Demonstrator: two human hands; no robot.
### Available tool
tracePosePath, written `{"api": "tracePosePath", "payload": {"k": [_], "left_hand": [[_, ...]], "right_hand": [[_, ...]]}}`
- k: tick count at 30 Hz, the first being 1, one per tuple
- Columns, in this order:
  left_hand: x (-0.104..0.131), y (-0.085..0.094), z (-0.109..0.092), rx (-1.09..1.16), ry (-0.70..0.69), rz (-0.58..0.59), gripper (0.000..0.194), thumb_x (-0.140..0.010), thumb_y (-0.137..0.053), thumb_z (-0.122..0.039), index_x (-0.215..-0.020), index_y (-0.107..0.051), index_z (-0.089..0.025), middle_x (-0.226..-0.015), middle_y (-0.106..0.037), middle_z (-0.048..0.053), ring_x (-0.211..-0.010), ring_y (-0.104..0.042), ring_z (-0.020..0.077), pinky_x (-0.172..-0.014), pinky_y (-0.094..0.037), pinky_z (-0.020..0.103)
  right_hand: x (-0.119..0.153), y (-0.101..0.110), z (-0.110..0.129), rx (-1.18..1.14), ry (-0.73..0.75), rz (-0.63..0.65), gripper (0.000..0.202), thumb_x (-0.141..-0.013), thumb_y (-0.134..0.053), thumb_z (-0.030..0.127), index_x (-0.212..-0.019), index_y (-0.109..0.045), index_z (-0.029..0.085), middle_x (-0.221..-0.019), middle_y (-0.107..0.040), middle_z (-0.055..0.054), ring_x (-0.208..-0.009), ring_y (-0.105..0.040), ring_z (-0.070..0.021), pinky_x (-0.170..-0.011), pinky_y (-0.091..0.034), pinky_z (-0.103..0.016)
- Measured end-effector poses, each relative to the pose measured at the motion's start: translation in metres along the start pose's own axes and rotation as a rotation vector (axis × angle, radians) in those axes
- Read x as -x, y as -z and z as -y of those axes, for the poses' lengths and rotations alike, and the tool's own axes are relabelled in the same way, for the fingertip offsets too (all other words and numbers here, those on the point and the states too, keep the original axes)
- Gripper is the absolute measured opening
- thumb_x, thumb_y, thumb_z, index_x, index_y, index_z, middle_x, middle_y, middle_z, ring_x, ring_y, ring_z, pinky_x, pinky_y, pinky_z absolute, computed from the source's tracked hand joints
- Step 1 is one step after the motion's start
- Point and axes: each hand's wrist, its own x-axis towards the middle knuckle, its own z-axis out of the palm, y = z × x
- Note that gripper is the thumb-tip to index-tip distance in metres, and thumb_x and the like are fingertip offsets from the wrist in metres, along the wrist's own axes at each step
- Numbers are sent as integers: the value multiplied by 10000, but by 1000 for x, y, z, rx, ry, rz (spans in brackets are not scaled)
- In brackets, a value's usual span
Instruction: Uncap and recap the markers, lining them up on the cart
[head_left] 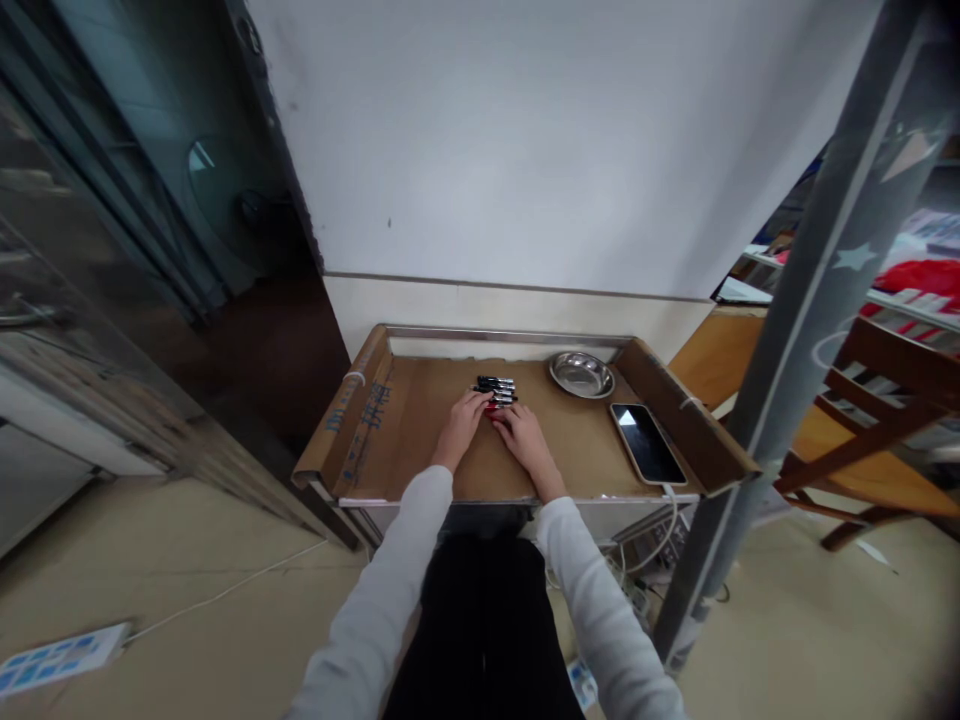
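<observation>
Several black-and-white marker pens (496, 384) lie side by side in a small row on the cardboard-covered tabletop (427, 400). At the near side of the row, a red marker pen (496, 405) shows between my hands, partly covered by fingers. My left hand (461, 428) has its fingertips closed at the left end of the red marker, close against the black ones. From the right, my right hand (523, 438) pinches at the other end, with its thumb toward me. The exact finger contact is too small to make out.
A round steel dish (582, 375) sits at the back right of the table. Nearer me lies a phone (648, 443) with a white charging cable (673, 515) over the front edge. Raised cardboard walls (686, 415) flank the table, and a grey metal post (799, 290) stands to the right.
</observation>
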Motion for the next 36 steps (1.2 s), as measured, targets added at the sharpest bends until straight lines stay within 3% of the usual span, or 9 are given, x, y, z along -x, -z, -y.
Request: {"api": "tracePosePath", "payload": {"k": [5, 11, 26, 36], "left_hand": [[0, 2, -3, 6, -6, 3, 231, -898, -419, -209, -1032, -607, -218, -1012, -608, 36, -950, -573, 140, -887, -452, 289], [1, 5, -10, 31, -42, 85, 231, -900, -427, -254, -1022, -622, -232, -1003, -604, 31, -939, -574, 138, -880, -451, 283], [1, 4, -10, -7, -13, 68, 243, -900, -420, -241, -1038, -619, -234, -1010, -600, 38, -952, -568, 153, -884, -453, 306], [1, 5, -9, 61, -43, 116, 240, -894, -431, -226, -1036, -625, -233, -1034, -638, 32, -962, -588, 149, -883, -458, 300]], "right_hand": [[0, -3, -3, -141, -71, -90, 184, -889, -412, 224, -919, -592, 199, -929, -609, -66, -877, -526, -197, -809, -409, -323], [2, -3, -4, -247, -171, -259, 211, -899, -394, 279, -950, -579, 192, -941, -614, -74, -900, -537, -192, -853, -416, -327], [3, -1, -1, -335, -126, -248, 219, -893, -391, 276, -952, -589, 203, -948, -623, -71, -898, -555, -183, -853, -433, -324], [3, -3, -5, -373, -128, -283, 199, -867, -422, 274, -921, -598, 196, -907, -634, -61, -863, -571, -179, -818, -440, -309]]}}
